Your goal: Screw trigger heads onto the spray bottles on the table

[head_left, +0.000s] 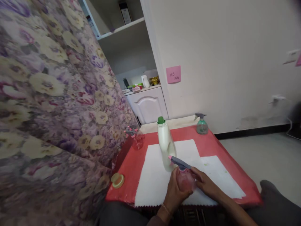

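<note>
A small clear pink spray bottle (184, 180) with a grey trigger head is held up near the table's front edge. My left hand (174, 191) wraps round its body from the left and below. At its upper right, my right hand (202, 182) has its fingers closed at the back of the grey head; what the fingertips press on is partly hidden. Just behind the spray bottle stands a large pale green jug (166, 141), its cap off and a green spout showing in its neck. A cream cap (117, 180) lies at the table's left edge.
White cloths (150, 175) lie over the red table cover (183, 133). Pink spray bottles (137, 142) stand at the back left and a green spray bottle (201, 127) at the back right. A floral curtain (58, 94) hangs close on the left; a wall (211, 62) rises behind.
</note>
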